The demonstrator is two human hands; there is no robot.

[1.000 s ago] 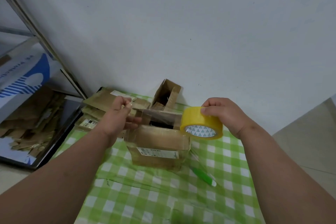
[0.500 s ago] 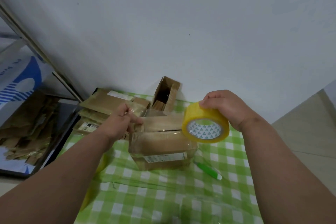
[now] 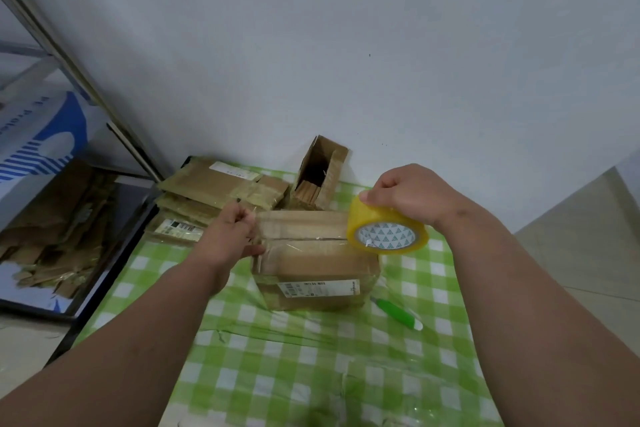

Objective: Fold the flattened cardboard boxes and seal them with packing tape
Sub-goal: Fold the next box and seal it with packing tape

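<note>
From the head camera, I look down at a closed brown cardboard box [image 3: 313,263] sitting on my bench, which is covered with a green-and-white checked plastic cloth [image 3: 311,357]. A white printed label runs along the box's near face.

My left hand [image 3: 230,236] is at the box's top left corner; its fingers [image 3: 242,218] are curled together and pinch the free end of a clear strip of tape [image 3: 298,236] that lies along the top seam.

My right hand [image 3: 412,196] grips a yellow roll of packing tape [image 3: 386,230] from above, fingers curled round its rim. The roll is tilted so its patterned core faces me, and it sits at the box's top right edge, the strip running from it across to my left hand.

Just right of the box lies a green-handled utility knife [image 3: 396,313] on the cloth. Behind the box stands a small open cardboard box [image 3: 320,173] near the grey wall [image 3: 346,45], and to its left lies a stack of flattened cardboard boxes [image 3: 214,191]. Beyond the bench's left edge, crumpled cardboard scraps [image 3: 52,218] lie piled lower down.
</note>
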